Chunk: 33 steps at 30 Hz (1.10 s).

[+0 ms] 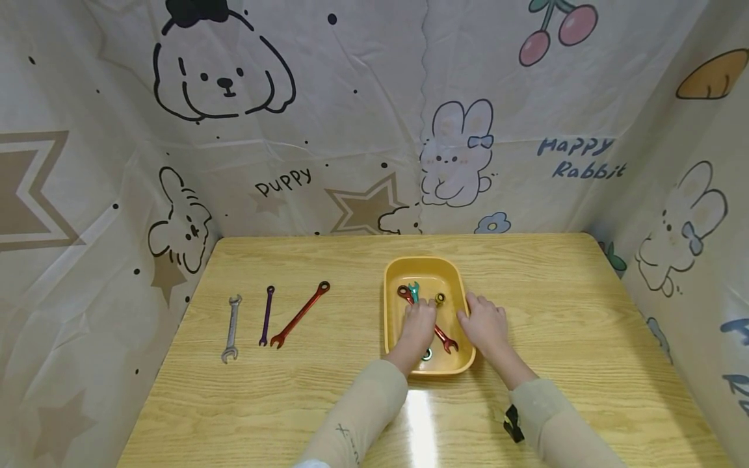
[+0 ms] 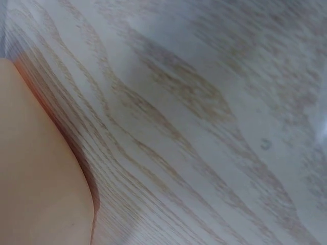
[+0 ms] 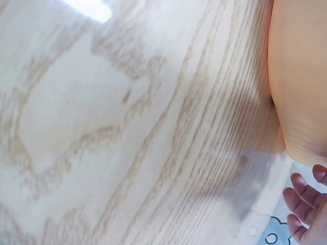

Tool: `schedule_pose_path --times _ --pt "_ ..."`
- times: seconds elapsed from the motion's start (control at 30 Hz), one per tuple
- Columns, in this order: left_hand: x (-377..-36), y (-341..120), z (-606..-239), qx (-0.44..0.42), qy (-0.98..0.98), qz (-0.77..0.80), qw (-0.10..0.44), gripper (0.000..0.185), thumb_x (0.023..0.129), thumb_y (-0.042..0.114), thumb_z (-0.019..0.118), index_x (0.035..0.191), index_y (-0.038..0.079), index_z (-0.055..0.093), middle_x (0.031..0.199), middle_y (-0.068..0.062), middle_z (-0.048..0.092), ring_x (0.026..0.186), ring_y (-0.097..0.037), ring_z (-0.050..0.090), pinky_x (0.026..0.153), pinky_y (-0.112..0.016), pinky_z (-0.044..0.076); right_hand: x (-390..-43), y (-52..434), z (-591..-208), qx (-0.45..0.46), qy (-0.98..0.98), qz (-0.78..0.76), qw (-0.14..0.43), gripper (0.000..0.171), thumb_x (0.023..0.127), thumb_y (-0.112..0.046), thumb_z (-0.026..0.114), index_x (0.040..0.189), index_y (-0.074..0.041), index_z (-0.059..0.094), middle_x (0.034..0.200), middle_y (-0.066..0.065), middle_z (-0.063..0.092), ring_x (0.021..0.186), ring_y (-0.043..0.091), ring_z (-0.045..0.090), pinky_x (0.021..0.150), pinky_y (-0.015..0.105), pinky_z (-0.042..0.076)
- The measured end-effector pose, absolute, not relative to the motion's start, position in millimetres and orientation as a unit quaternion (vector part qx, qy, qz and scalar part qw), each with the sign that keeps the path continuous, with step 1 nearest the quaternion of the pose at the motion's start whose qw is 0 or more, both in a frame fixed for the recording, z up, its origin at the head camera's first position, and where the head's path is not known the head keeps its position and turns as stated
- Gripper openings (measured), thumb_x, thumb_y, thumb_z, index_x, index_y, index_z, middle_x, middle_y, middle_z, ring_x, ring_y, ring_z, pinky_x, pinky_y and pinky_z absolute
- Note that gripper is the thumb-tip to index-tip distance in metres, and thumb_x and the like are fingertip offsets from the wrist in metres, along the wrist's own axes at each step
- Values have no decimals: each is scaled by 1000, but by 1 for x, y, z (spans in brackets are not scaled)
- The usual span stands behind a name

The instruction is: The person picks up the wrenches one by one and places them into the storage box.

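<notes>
A yellow plastic tray (image 1: 393, 270) holds several wrenches. My left hand (image 1: 417, 330) reaches into it, fingers bent down over the wrenches; whether they pinch one I cannot tell. Beneath that hand a red wrench (image 1: 447, 340) lies slantwise, its middle hidden. A green wrench (image 1: 414, 288) shows its open end above the fingers, and a gold ring end (image 1: 441, 298) sits just right of the fingertips. My right hand (image 1: 487, 325) is at the tray's right rim, thumb right by the edge. In the right wrist view its fingers (image 3: 301, 200) are loosely bent.
Left of the tray, a silver wrench (image 1: 232, 328), a purple wrench (image 1: 266, 316) and another red wrench (image 1: 300, 316) lie apart on the wooden table (image 1: 351, 260). Printed cloth (image 1: 363, 117) hangs behind and along both sides. A black strap piece (image 1: 513, 424) shows at the right sleeve.
</notes>
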State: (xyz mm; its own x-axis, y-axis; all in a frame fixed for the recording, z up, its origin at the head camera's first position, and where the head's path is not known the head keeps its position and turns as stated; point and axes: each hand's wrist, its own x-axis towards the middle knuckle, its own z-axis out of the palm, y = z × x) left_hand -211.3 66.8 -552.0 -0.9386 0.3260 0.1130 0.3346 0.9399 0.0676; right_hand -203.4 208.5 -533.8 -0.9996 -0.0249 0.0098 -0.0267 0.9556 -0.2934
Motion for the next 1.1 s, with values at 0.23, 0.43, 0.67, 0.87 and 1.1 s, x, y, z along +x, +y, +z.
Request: schedule_pose_path --times 0.23,0.43,0.67,0.87,1.1 --pt "-211 67 -556 -173 -983 -18 53 31 79 10 66 110 10 63 89 -3 63 81 -15 61 65 -27 42 -203 209 -534 17 -989 149 7 41 88 -29 51 118 -1 51 104 22 58 95 40 55 78 52 35" --pt "-211 67 -558 -178 -982 3 65 25 78 12 66 103 12 64 84 -1 61 76 -14 60 62 -26 40 -203 210 -535 15 -988 151 0 43 88 -29 51 120 -2 50 107 22 58 98 40 54 80 52 35" --pt "-211 67 -557 -179 -982 18 60 23 80 15 66 103 14 65 86 0 61 76 -14 59 62 -26 40 -203 210 -535 14 -989 149 -3 45 88 -30 51 123 -2 49 110 23 57 100 40 54 81 52 35" --pt "-211 67 -557 -177 -983 18 51 21 81 15 65 102 14 64 89 0 60 80 -14 58 64 -26 40 -204 209 -535 13 -989 149 -4 45 88 -30 51 124 -2 49 110 23 57 99 40 54 81 52 35" --pt "-209 67 -556 -182 -981 34 51 21 81 17 65 102 15 65 90 1 56 79 -14 56 64 -26 39 -203 209 -535 13 -989 151 0 44 88 -29 51 122 -2 50 110 22 58 99 40 54 81 52 35"
